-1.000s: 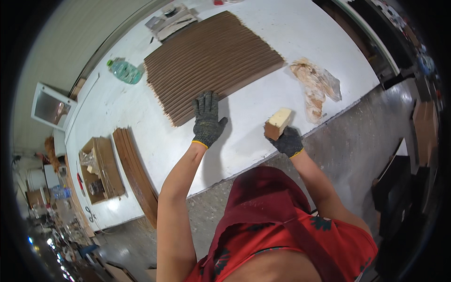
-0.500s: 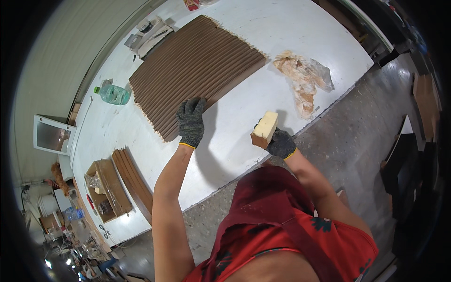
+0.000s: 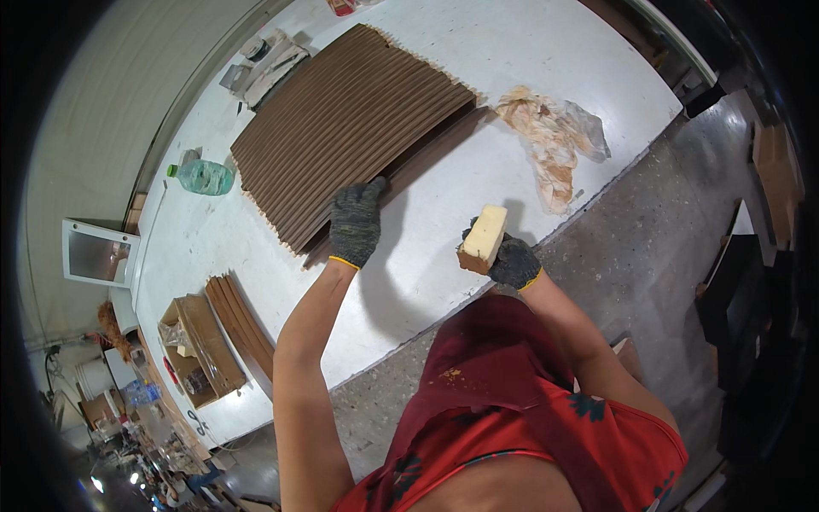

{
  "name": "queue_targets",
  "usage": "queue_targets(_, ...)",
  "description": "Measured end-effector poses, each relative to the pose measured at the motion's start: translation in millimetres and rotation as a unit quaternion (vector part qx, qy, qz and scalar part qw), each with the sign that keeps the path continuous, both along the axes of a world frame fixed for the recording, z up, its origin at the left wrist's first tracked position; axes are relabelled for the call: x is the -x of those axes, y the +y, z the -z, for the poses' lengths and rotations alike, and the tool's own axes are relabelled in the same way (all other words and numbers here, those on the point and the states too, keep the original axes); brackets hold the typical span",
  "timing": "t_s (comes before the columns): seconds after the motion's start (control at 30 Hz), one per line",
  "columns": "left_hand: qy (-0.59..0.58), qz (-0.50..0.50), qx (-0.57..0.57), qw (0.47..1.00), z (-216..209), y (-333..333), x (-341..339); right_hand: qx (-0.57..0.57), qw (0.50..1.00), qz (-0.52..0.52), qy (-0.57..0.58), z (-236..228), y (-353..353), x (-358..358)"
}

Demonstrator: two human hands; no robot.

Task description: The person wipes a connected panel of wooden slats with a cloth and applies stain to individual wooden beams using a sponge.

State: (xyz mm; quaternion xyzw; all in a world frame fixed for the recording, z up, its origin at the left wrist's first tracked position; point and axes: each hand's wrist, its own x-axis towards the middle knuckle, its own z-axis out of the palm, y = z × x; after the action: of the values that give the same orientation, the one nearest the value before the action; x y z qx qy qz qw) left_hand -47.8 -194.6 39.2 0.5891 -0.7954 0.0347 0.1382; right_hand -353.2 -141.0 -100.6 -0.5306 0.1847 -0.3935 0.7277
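A broad row of brown slatted strips [image 3: 350, 115] lies side by side on the white table. At its near edge, one brown strip [image 3: 431, 160] sits slightly apart, with a dark gap behind it. My left hand [image 3: 355, 224], in a dark knit glove, is closed over this strip near its middle; the fingertips are partly hidden. To the right, my gloved right hand [image 3: 515, 263] grips a cream sponge block [image 3: 485, 232] with a brown-stained end, held up over the table's front edge.
A crumpled, stained plastic bag [image 3: 550, 149] lies on the right. A green bottle [image 3: 205, 177], cloths [image 3: 271, 68] and a small framed mirror [image 3: 98, 252] are along the far left. Nearer stand an open cardboard box [image 3: 213, 346] and several loose brown strips [image 3: 241, 324].
My left hand has drawn the nearest strip away from the row toward me, opening a gap. My right hand stays almost in place with the sponge block.
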Motion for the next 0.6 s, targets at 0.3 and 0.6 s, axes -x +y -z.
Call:
queue_targets(0.3, 0.064, -0.005, -0.117, 0.991, 3, -31, 35, -0.106, 0.992, -0.024, -0.067, -10, -2, -3)
queue_targets(0.6, 0.288, -0.116, -0.179, 0.934, -71, 77, 4, -0.334, 0.866, 0.007, -0.371, -46, 8, -11)
